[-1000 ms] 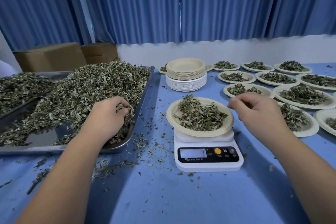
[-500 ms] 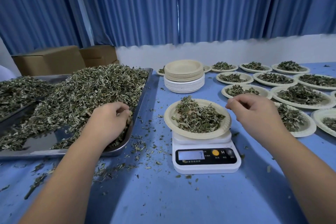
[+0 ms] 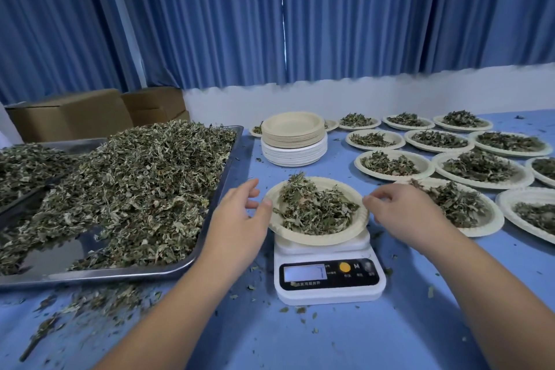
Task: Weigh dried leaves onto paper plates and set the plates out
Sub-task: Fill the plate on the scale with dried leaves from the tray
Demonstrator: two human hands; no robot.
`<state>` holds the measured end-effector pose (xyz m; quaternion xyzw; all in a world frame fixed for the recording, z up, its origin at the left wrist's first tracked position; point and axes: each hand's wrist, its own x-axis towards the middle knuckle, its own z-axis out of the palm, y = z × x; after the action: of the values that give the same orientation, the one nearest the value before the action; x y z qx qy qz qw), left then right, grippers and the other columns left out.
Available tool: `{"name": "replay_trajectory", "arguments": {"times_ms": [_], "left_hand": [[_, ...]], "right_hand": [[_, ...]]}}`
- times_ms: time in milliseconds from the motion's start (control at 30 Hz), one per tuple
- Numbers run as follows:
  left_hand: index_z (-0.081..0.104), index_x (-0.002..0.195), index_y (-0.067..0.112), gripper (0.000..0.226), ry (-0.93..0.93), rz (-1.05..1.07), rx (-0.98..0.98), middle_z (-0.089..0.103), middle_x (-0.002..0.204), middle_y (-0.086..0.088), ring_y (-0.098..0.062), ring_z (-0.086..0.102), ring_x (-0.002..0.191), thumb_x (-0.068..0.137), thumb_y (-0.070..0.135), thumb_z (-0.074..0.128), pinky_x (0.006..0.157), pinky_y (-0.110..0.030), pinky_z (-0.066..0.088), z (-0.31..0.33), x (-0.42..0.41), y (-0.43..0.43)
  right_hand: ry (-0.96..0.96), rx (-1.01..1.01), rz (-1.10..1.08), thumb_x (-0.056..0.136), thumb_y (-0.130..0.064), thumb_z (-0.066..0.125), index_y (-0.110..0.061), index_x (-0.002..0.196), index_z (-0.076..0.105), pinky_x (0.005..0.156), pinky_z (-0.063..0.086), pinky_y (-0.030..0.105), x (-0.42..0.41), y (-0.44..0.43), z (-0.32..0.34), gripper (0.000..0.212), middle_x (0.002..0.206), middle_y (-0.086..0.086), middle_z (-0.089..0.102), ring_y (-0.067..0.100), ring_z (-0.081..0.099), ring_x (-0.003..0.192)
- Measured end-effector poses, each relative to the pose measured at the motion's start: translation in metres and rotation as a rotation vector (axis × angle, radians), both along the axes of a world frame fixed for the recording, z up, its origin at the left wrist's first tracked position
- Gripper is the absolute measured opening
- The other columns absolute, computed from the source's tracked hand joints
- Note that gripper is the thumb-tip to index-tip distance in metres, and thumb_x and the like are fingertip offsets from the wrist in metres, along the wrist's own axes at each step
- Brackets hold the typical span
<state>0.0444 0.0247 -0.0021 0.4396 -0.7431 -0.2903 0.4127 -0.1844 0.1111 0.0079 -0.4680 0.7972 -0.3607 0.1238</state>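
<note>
A paper plate (image 3: 318, 237) heaped with dried leaves (image 3: 315, 207) rests on a white digital scale (image 3: 329, 276) in the middle of the blue table. My left hand (image 3: 240, 216) is open at the plate's left rim, the thumb touching the edge. My right hand (image 3: 399, 213) is at the plate's right rim with fingers curled against it. A big steel tray (image 3: 192, 264) piled with dried leaves (image 3: 135, 186) lies to the left.
A stack of unused paper plates (image 3: 293, 141) stands behind the scale. Several filled plates (image 3: 480, 168) cover the right side of the table. Cardboard boxes (image 3: 72, 114) sit at the back left. Loose leaf bits (image 3: 90, 303) litter the cloth in front of the tray.
My left hand has left the leaf pile in the tray and moved right to the plate's left rim. My right hand has dropped down to the plate's right rim.
</note>
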Motion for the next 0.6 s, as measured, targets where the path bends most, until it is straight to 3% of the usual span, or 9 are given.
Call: {"name": "replay_trajectory", "arguments": {"times_ms": [67, 167, 267, 300, 367, 433, 533, 600], "left_hand": [[0.041, 0.145, 0.022, 0.052, 0.056, -0.036, 0.165, 0.053, 0.124, 0.011, 0.000, 0.054, 0.102, 0.096, 0.028, 0.057, 0.089, -0.023, 0.036, -0.0029, -0.0040, 0.0013], [0.039, 0.146, 0.025, 0.054, 0.093, -0.055, 0.306, 0.052, 0.108, 0.024, 0.008, 0.051, 0.092, 0.096, 0.035, 0.056, 0.084, -0.025, 0.038, -0.0047, -0.0058, 0.0022], [0.046, 0.142, 0.023, 0.048, 0.161, -0.032, 0.394, 0.058, 0.109, 0.021, -0.001, 0.057, 0.100, 0.096, 0.034, 0.056, 0.097, -0.036, 0.046, -0.0049, -0.0037, -0.0023], [0.053, 0.135, 0.024, 0.039, 0.177, -0.041, 0.421, 0.063, 0.109, 0.018, -0.002, 0.059, 0.102, 0.097, 0.031, 0.056, 0.097, -0.031, 0.047, -0.0048, -0.0035, -0.0033], [0.068, 0.106, 0.032, 0.019, 0.201, -0.099, 0.433, 0.072, 0.091, 0.021, 0.011, 0.061, 0.083, 0.098, 0.023, 0.054, 0.073, -0.009, 0.049, -0.0032, -0.0028, -0.0006], [0.071, 0.089, 0.032, 0.027, 0.245, -0.127, 0.433, 0.071, 0.074, 0.021, 0.012, 0.059, 0.062, 0.098, 0.015, 0.052, 0.054, -0.006, 0.044, -0.0015, -0.0024, 0.0027], [0.074, 0.102, 0.027, 0.022, 0.325, -0.094, 0.462, 0.070, 0.075, 0.017, -0.001, 0.059, 0.066, 0.097, 0.018, 0.055, 0.061, -0.021, 0.044, 0.0007, 0.0001, 0.0036], [0.071, 0.114, 0.025, 0.024, 0.364, -0.069, 0.431, 0.068, 0.081, 0.012, -0.007, 0.057, 0.071, 0.097, 0.020, 0.056, 0.065, -0.024, 0.045, 0.0049, -0.0008, 0.0051]], "right_hand": [[-0.021, 0.026, 0.022, 0.095, -0.037, 0.053, -0.018, 0.093, 0.067, 0.051, 0.038, 0.024, 0.0005, 0.0004, -0.0006, 0.024, 0.071, 0.003, 0.066, 0.015, 0.054, 0.051], [-0.094, 0.004, 0.029, 0.095, -0.037, 0.053, -0.016, 0.088, 0.069, 0.052, 0.040, 0.025, 0.0006, -0.0004, 0.0007, 0.027, 0.062, 0.005, 0.064, 0.014, 0.051, 0.044], [-0.197, 0.002, 0.037, 0.096, -0.035, 0.053, -0.017, 0.088, 0.068, 0.051, 0.041, 0.027, 0.0025, -0.0015, 0.0023, 0.024, 0.053, 0.006, 0.060, 0.012, 0.048, 0.036], [-0.230, 0.003, 0.039, 0.096, -0.033, 0.053, -0.018, 0.088, 0.067, 0.051, 0.041, 0.027, 0.0031, -0.0020, 0.0027, 0.023, 0.050, 0.005, 0.058, 0.013, 0.048, 0.036], [-0.288, -0.009, 0.045, 0.097, -0.028, 0.053, -0.016, 0.086, 0.067, 0.049, 0.039, 0.029, 0.0030, -0.0025, 0.0030, 0.022, 0.043, 0.003, 0.054, 0.017, 0.046, 0.039], [-0.362, -0.047, 0.042, 0.096, -0.021, 0.053, -0.015, 0.083, 0.066, 0.047, 0.036, 0.028, 0.0017, -0.0023, 0.0019, 0.020, 0.041, 0.003, 0.052, 0.022, 0.045, 0.046], [-0.550, -0.149, 0.041, 0.096, -0.011, 0.054, -0.007, 0.088, 0.066, 0.042, 0.034, 0.025, -0.0001, -0.0022, 0.0011, 0.015, 0.044, 0.003, 0.048, 0.020, 0.044, 0.045], [-0.646, -0.200, 0.062, 0.095, -0.009, 0.055, -0.005, 0.097, 0.067, 0.040, 0.035, 0.025, -0.0002, -0.0016, 0.0034, 0.013, 0.047, 0.004, 0.048, 0.017, 0.043, 0.044]]}}
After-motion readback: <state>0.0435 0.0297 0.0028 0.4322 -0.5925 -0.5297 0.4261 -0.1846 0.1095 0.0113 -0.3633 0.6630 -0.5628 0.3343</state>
